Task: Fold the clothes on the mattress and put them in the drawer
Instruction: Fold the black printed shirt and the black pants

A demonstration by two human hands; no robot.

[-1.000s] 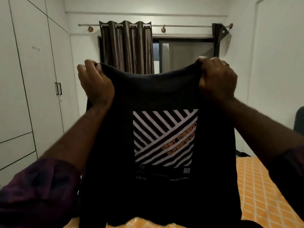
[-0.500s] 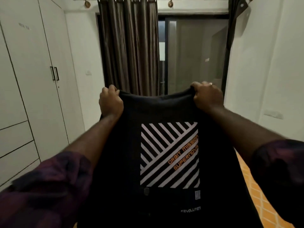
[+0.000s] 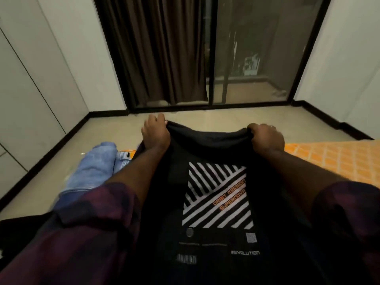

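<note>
Black cotton T-shirt [image 3: 205, 202] hangs limp and light; the left hand [image 3: 156, 134] and right hand [image 3: 266, 136] each pinch a top corner, the sensible hold.

Dark brown pleated curtain [image 3: 158, 50] hanging over the left part of a black-framed sliding glass door [image 3: 253, 52]. White panelled wardrobe doors [image 3: 30, 79] at left. Beige tiled floor [image 3: 226, 118] edged by black skirting [image 3: 51, 149].
</note>
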